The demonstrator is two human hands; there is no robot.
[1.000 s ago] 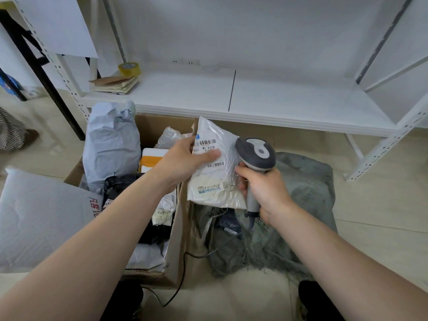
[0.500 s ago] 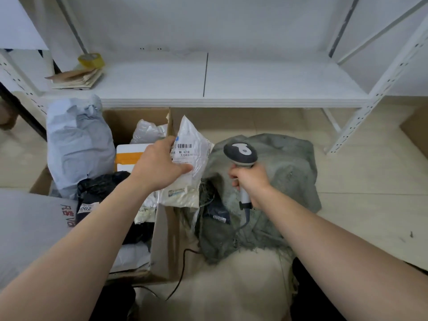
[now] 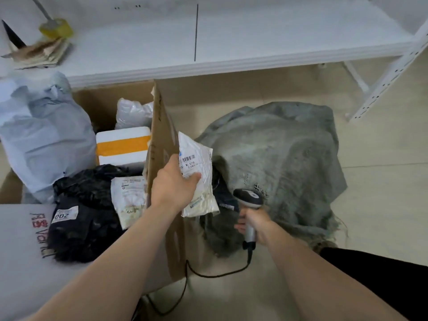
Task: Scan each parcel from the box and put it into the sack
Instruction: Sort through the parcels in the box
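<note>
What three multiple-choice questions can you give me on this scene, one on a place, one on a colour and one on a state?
1. Where is the white parcel in the left hand?
A. On the shelf
B. Lying on the floor tiles
C. Right of the box wall, at the sack mouth

2. What colour is the band round the foam box?
A. Green
B. Orange
C. Blue

3. What is the right hand doing?
A. Gripping the scanner
B. Lying flat on the floor
C. Holding a tape roll

Answers:
1 C: the parcel hangs beyond the cardboard wall, over the sack's dark opening.
2 B: an orange stripe crosses the white foam.
3 A: its fingers curl round the scanner's handle.
</note>
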